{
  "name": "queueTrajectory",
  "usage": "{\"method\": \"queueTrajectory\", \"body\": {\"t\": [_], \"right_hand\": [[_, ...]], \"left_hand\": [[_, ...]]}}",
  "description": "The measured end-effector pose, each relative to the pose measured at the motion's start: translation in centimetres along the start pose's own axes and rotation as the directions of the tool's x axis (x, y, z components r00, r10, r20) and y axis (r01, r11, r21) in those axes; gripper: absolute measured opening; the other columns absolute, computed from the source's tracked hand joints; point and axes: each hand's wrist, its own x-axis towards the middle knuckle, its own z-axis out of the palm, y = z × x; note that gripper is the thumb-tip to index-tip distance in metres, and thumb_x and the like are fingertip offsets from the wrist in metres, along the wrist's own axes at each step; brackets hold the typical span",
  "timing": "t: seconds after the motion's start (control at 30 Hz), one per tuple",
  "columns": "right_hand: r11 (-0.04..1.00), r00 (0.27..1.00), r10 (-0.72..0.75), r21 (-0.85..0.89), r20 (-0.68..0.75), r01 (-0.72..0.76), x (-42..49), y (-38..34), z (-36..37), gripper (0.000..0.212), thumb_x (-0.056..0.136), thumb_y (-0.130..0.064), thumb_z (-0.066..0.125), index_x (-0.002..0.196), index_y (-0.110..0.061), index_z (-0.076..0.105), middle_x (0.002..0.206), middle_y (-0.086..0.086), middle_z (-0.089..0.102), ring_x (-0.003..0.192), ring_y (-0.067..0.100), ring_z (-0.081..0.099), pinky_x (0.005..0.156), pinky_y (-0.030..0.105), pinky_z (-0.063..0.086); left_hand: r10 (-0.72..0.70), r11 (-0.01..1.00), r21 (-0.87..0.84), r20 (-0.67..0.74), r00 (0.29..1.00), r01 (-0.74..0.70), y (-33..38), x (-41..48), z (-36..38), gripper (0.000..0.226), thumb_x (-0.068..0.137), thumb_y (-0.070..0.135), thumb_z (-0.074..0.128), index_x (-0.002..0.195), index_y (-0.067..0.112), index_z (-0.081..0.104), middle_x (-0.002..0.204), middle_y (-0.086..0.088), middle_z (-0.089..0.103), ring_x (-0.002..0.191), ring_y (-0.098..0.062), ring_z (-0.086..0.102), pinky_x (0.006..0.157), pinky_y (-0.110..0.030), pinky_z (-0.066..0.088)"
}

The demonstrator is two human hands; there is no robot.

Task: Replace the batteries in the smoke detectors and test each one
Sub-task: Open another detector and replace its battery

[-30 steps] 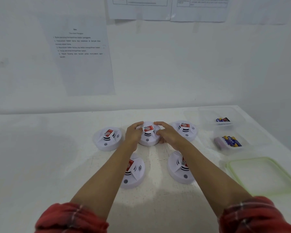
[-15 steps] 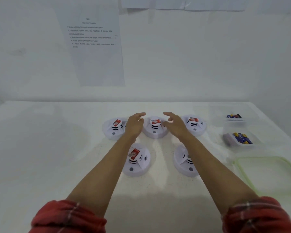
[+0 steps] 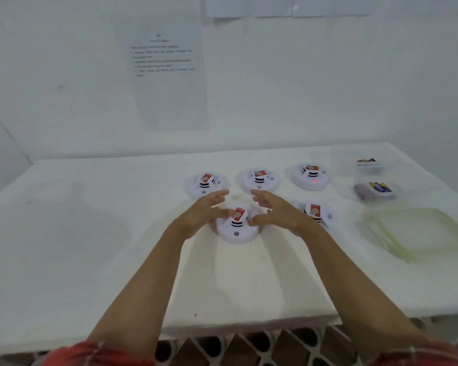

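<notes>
Toward the middle of the tabletop (image 3: 90,233), five white smoke detectors sit in two rows. Three line the far row: the far-left detector (image 3: 206,183), the far-middle detector (image 3: 259,178) and the far-right detector (image 3: 311,176), which shows a small red light on its front face. Two lie nearer the front edge: the near-left detector (image 3: 237,228) and the near-right detector (image 3: 318,213). Each carries a red label on its raised centre.

The left hand (image 3: 202,213) and the right hand (image 3: 279,212) flank the near-left detector, one on each side, palms turned toward each other, fingers straight and spread, holding nothing. Both thumbs lie close against the detector's raised centre, but blur hides whether they touch it. The right wrist covers part of the near-right detector.

Along the right edge, toward the far right corner, two clear tubs stand one behind the other. The far tub (image 3: 368,169) holds a few dark batteries (image 3: 366,160). The near tub (image 3: 365,198) holds yellow-and-blue batteries (image 3: 381,186) beside something purplish, too blurred to name. Closer to the front edge on that side lies a clear lid (image 3: 418,233) with a green rim, flat on the surface.

A printed sheet (image 3: 167,75) is stuck to the wall behind the far edge, its text too small to read.
</notes>
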Motion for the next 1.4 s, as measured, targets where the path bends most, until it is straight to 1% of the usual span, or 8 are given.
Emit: {"method": "queueTrajectory", "body": {"t": [0.3,0.4,0.53,0.67,0.87,1.17,1.3,1.4], "right_hand": [[0.995,0.999,-0.001,-0.104,0.053,0.006,-0.8,0.9,2.1,0.093,0.068,-0.002,0.079,0.143,-0.015,0.026,0.136,-0.002,0.040,0.118,0.009,0.040,0.089,0.018,0.041],[0.991,1.000,-0.016,-0.130,-0.001,0.016,-0.5,1.7,2.3,0.095,0.064,-0.007,0.082,0.142,-0.019,0.029,0.140,-0.001,0.038,0.126,0.014,0.040,0.100,0.029,0.042],[0.988,0.999,-0.047,-0.146,-0.020,0.044,-0.2,2.1,2.2,0.095,0.059,-0.013,0.086,0.138,-0.022,0.035,0.139,-0.001,0.041,0.128,0.018,0.042,0.105,0.041,0.042],[0.986,0.996,-0.081,-0.149,-0.042,0.074,-0.6,1.2,1.1,0.093,0.060,-0.013,0.085,0.139,-0.021,0.036,0.140,-0.002,0.042,0.127,0.016,0.042,0.106,0.037,0.041],[0.980,0.980,-0.165,-0.127,-0.109,0.151,-2.6,-1.3,-4.9,0.090,0.062,-0.006,0.083,0.138,-0.021,0.037,0.131,-0.008,0.044,0.119,0.009,0.045,0.099,0.023,0.041],[0.970,0.959,-0.215,-0.157,-0.186,0.187,-6.2,1.3,-19.2,0.089,0.058,-0.001,0.084,0.135,-0.018,0.042,0.126,-0.006,0.049,0.117,0.012,0.049,0.096,0.022,0.043],[0.949,0.964,-0.218,-0.262,-0.152,0.173,-7.6,3.8,-25.8,0.087,0.061,-0.003,0.084,0.135,-0.017,0.042,0.123,-0.007,0.049,0.112,0.009,0.048,0.085,0.008,0.043],[0.948,0.969,-0.207,-0.272,-0.132,0.165,-8.1,5.8,-30.0,0.085,0.060,-0.002,0.084,0.133,-0.019,0.043,0.124,-0.006,0.049,0.114,0.011,0.049,0.094,0.017,0.045]], "left_hand": [[0.066,0.975,0.200,0.134,0.989,-0.093,-1.9,-0.9,0.1,0.090,0.055,0.019,0.079,0.135,0.025,0.039,0.133,0.005,0.049,0.120,-0.011,0.050,0.088,-0.015,0.047],[0.092,0.974,0.195,0.128,0.987,-0.116,-2.0,-0.8,0.1,0.084,0.060,0.011,0.082,0.132,0.025,0.042,0.131,0.005,0.050,0.117,-0.008,0.050,0.081,-0.009,0.047],[0.100,0.984,0.139,0.093,0.991,-0.113,-2.2,-0.6,0.1,0.073,0.067,-0.005,0.078,0.125,0.026,0.046,0.129,0.003,0.051,0.111,-0.008,0.051,0.074,-0.007,0.049],[0.119,0.980,0.150,0.076,0.990,-0.129,-1.2,-0.4,0.4,0.077,0.063,0.002,0.082,0.126,0.029,0.046,0.131,0.005,0.050,0.120,-0.010,0.049,0.081,-0.010,0.048],[0.240,0.953,0.169,0.091,0.966,-0.253,4.7,1.4,3.3,0.074,0.066,-0.002,0.079,0.125,0.029,0.047,0.125,0.011,0.052,0.115,-0.004,0.051,0.075,-0.007,0.048],[0.371,0.919,0.106,0.092,0.924,-0.379,11.5,7.6,15.0,0.076,0.063,-0.006,0.080,0.129,0.018,0.050,0.129,0.002,0.055,0.116,-0.011,0.052,0.083,-0.012,0.051],[0.369,0.926,0.061,0.056,0.928,-0.372,12.8,10.6,21.7,0.078,0.063,-0.006,0.080,0.131,0.017,0.050,0.124,0.002,0.056,0.106,-0.008,0.055,0.073,-0.007,0.050],[0.343,0.938,0.022,0.064,0.937,-0.345,13.2,13.0,25.9,0.080,0.065,-0.003,0.080,0.133,0.020,0.046,0.132,0.002,0.052,0.119,-0.012,0.051,0.081,-0.011,0.050]]}}
